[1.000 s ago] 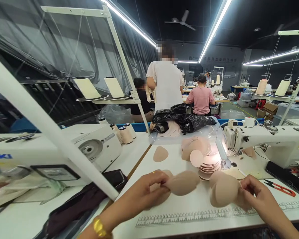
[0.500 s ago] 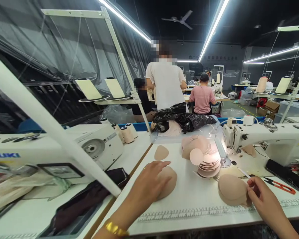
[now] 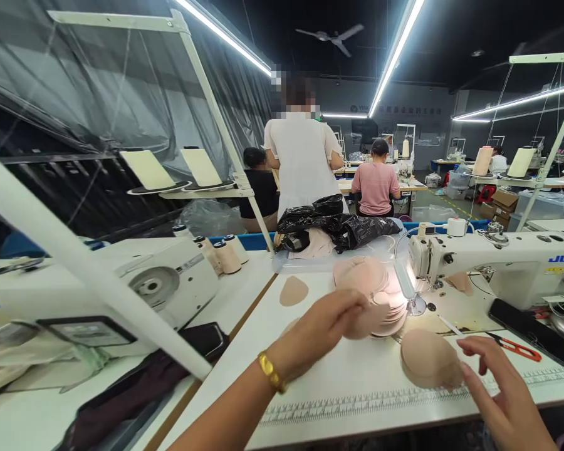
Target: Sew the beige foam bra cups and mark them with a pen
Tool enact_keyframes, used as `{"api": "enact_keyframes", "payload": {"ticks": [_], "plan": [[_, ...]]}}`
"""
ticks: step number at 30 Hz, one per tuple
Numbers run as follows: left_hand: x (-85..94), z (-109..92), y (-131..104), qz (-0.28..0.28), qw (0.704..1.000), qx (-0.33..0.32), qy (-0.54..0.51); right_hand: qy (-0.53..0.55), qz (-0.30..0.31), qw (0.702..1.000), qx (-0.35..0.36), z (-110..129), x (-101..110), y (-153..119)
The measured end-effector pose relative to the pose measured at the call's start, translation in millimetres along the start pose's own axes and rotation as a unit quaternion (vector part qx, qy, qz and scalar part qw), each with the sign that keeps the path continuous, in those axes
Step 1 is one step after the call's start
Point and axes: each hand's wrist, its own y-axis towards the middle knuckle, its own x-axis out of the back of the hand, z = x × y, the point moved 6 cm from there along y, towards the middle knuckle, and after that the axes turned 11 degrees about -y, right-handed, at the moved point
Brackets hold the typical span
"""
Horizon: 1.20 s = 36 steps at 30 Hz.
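My left hand [image 3: 324,329], with a gold bracelet at the wrist, pinches a thin beige fabric piece [image 3: 364,322] in front of the pile of pinkish pads [image 3: 390,313]. My right hand [image 3: 496,382] has its fingers apart at the right edge of a beige rounded pad [image 3: 427,360] near the table's front. A white pointed tool [image 3: 449,326] lies just beyond that hand. One small beige piece [image 3: 294,291] lies flat at the left of the table. Under my left wrist another beige piece is mostly hidden.
A white sewing machine [image 3: 507,254] with a lit lamp stands at the right, with a black phone [image 3: 531,329] and orange-handled snips [image 3: 517,347] before it. Behind the pile, a clear tray [image 3: 296,264] holds black plastic. A slanted white pole [image 3: 98,275] crosses the left. Several people are further back.
My left hand has moved right from the beige piece on the table and now holds a thin piece near the pile. My right hand's fingers have spread. The view has shifted slightly.
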Motion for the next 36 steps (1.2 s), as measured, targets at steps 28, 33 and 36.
{"api": "enact_keyframes", "payload": {"ticks": [28,33,36], "plan": [[-40.3,56,7,0.049,0.983,-0.121,0.130,-0.184,0.275,0.940,0.080,62,-87,107],[-39.2,66,11,0.039,0.987,-0.100,0.118,-0.190,0.272,0.940,0.078,59,-99,110],[-36.6,69,6,0.032,0.990,-0.085,0.108,-0.194,0.269,0.941,0.063,57,-99,110]]}}
